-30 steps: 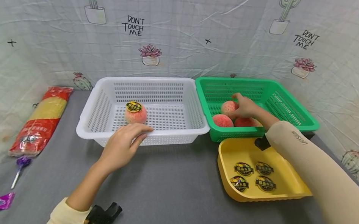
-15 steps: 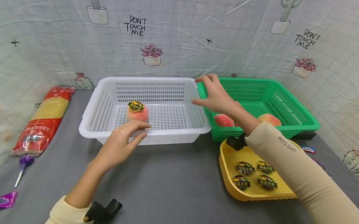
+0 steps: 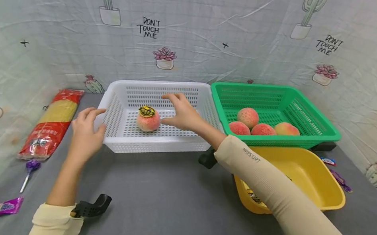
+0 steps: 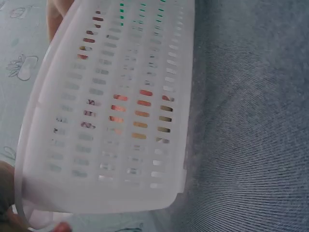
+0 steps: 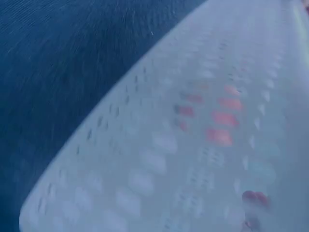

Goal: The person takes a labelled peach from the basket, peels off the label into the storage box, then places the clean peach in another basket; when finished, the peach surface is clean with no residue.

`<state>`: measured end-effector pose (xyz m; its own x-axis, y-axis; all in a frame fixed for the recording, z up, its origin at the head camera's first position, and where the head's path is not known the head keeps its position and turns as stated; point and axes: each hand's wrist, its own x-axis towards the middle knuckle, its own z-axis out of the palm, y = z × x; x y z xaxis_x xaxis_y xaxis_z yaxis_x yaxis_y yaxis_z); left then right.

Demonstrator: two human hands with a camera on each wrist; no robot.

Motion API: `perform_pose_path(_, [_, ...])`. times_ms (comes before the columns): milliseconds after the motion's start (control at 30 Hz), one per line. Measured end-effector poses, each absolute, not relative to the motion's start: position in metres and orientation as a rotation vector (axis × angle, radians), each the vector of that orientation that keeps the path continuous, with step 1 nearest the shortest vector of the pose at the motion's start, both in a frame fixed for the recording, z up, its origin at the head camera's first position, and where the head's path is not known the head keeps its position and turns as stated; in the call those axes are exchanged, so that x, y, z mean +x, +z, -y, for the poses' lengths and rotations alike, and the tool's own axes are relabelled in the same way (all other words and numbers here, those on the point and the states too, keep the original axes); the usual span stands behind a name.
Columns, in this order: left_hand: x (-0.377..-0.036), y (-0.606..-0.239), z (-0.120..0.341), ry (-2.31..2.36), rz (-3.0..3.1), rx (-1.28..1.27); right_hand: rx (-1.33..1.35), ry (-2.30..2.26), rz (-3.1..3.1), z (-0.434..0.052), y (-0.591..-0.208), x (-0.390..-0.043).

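A white slotted basket [image 3: 163, 141] stands on the grey cloth, holding one peach [image 3: 148, 122] with a black-and-yellow sticker on top. My left hand [image 3: 86, 133] is at the basket's left end, thumb and fingers parted, fingertips right at the rim. Over the basket, just right of the peach, my right hand [image 3: 183, 112] has its thumb and fingers spread with nothing between them. In the left wrist view, the basket's slotted wall [image 4: 120, 145] shows reddish patches through its holes. The right wrist view is blurred, with the basket wall [image 5: 159, 145] across most of it.
A green basket [image 3: 279, 143] with several peaches [image 3: 248, 117] adjoins on the right. In front, a yellow bin [image 3: 312, 172] with stickers is partly hidden by my right arm. A red-and-yellow packet [image 3: 53, 124], a lollipop [image 3: 30, 167] and a purple wrapped candy [image 3: 5, 208] lie at left.
My right hand has moved left, from the peaches in the green basket to above the white basket. My left hand has left the front rim for the basket's left end.
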<state>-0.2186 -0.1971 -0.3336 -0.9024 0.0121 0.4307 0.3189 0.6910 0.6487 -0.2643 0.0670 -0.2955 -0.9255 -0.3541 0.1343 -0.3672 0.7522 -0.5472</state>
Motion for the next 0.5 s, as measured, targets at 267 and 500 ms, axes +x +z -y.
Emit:
perform_pose_path(267, [-0.219, -0.337, 0.194, -1.091, 2.512, -0.241, 0.622, 0.881, 3.111, -0.034, -0.315, -0.291])
perform_pose_path(500, [-0.220, -0.338, 0.194, -1.073, 2.507, -0.205, 0.702, 0.892, 3.198, -0.018, -0.325, -0.303])
